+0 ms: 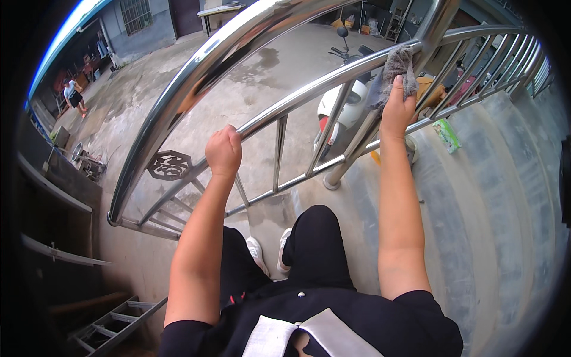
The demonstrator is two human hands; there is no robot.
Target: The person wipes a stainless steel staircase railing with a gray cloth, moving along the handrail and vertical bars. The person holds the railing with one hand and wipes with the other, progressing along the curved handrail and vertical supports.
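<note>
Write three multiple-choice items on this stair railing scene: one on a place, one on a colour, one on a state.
1. Where is the grey cloth?
A. on the steps
B. pressed to the railing under the right hand
C. in the left hand

2. What colour is the packet lying on the step?
A. green
B. red
C. black

3. What is the left hand doing?
A. hanging free
B. holding a bucket
C. closed around a rail

Answers: 1 B, the right hand holds the cloth against the metal bars. 2 A, the packet beside the railing is green. 3 C, the fist wraps the slanted steel rail.
</note>
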